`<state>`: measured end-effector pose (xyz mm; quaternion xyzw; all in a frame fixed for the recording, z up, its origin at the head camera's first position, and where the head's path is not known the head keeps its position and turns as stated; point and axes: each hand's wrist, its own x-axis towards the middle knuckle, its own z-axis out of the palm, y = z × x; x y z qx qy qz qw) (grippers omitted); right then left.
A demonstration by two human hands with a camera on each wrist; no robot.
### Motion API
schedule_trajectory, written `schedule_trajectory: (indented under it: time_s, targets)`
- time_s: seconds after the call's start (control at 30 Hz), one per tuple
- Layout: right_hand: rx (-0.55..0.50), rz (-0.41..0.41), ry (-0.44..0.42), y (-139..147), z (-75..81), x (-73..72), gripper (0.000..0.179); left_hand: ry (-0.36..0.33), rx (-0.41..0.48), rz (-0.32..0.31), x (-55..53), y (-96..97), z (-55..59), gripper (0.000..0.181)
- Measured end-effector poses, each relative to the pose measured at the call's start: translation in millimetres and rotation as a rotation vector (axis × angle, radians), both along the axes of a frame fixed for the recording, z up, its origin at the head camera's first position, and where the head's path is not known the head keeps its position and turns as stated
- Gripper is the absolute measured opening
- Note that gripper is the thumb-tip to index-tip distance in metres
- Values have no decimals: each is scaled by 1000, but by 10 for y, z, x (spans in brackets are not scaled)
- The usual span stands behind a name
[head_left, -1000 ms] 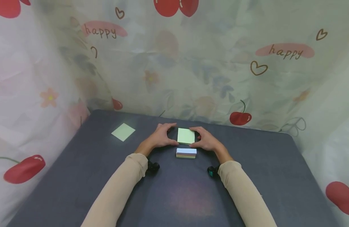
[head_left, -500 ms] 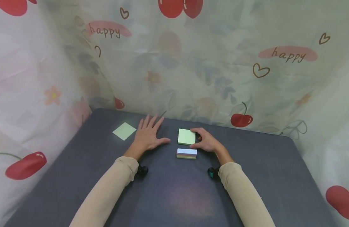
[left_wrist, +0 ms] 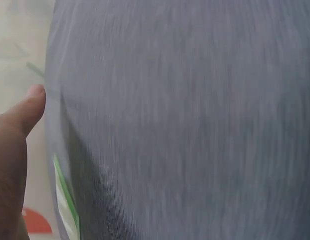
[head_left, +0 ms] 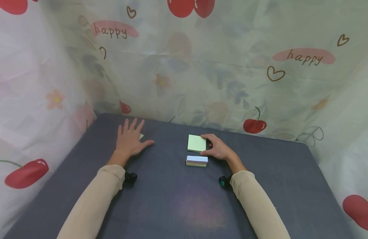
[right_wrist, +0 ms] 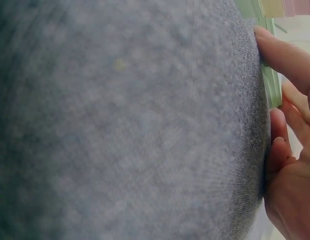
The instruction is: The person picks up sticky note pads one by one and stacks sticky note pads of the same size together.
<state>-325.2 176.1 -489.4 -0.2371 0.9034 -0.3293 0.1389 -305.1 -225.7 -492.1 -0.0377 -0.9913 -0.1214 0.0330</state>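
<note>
My left hand (head_left: 129,142), fingers spread wide, hovers over a pale green paper square (head_left: 141,136) at the far left and hides most of it. In the left wrist view, only the green edge of that paper square (left_wrist: 67,202) shows below the thumb. Further right, a pale green pad of square notes (head_left: 197,143) lies flat. My right hand (head_left: 219,147) holds this pad by its right side, thumb at the near corner and index finger at the far one. In the right wrist view, the thumb (right_wrist: 284,56) overlaps the pad's layered side (right_wrist: 272,86).
Just in front of the green pad stands a narrow multicoloured block of paper (head_left: 197,161) with a pale bluish top. The dark grey table (head_left: 184,199) ends at a patterned curtain (head_left: 196,76) behind and on both sides.
My left hand has let go of the green pad's left side, spread its fingers and moved left over the paper square. The right hand has stayed at the pad.
</note>
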Motion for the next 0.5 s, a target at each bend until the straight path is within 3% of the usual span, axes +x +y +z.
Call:
schedule_trajectory:
  time_s: [0.2, 0.5]
  targets:
    - [4, 0, 2, -5, 1, -5, 81, -37, 61, 57, 79, -226, 27, 105]
    - [2, -3, -5, 6, -10, -12, 82, -59, 100, 75, 161, -373, 16, 106]
